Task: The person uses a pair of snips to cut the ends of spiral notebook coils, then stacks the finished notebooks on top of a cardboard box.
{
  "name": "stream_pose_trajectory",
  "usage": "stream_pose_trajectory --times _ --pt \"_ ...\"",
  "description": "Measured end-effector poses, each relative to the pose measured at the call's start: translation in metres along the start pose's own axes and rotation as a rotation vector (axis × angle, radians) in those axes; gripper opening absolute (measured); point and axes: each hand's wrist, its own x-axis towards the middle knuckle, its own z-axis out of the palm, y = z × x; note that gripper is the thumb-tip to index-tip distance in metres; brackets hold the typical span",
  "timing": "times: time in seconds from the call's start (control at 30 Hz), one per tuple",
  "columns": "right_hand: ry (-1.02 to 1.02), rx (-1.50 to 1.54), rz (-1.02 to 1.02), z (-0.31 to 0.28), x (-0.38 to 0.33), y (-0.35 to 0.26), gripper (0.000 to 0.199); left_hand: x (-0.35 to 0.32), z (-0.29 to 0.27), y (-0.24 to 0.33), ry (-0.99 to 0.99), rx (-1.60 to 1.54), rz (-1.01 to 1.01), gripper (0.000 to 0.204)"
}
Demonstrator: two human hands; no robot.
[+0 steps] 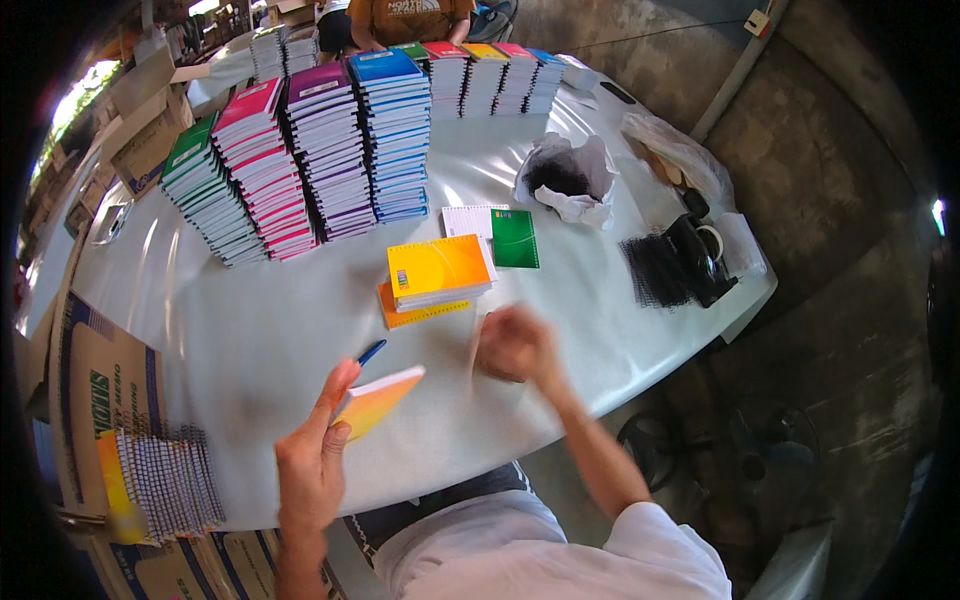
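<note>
By the left edge of the worktop (pixel 290 320), a printed cardboard box (pixel 125 375) stands beside a row of wire-bound notebooks (pixel 172 485). Farther along that edge is an open brown carton (pixel 150 140). To its right rise four tall, leaning stacks of spiral notebooks, with green (pixel 190 148), pink (pixel 250 103), purple (pixel 319 84) and blue (pixel 385 66) covers on top. Toward the near edge, the left hand (pixel 318 440) grips a yellow-orange notepad (pixel 378 402) between thumb and fingers, tilted above the surface; a blue pen (pixel 372 351) shows just past the fingertips, contact unclear. At the far edge, a person in a brown shirt (pixel 410 18) is behind shorter notebook stacks. Mid-worktop lies a pile of yellow notepads (pixel 440 268), a green cover (pixel 515 238) just beyond it. The right hand (pixel 517 345), blurred, is near the front edge with fingers curled; whether it holds anything cannot be told. Farther right are a crumpled white bag (pixel 595 205) with black contents and, near the right corner, black spiral coils (pixel 655 270).
</note>
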Motion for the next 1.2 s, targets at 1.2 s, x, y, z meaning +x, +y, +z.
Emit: stream_pose_trajectory --times 1.2 --pt "-0.607 0.158 -0.139 0.050 -0.016 -0.071 0.024 -0.026 0.010 -0.065 -0.262 0.812 0.044 0.053"
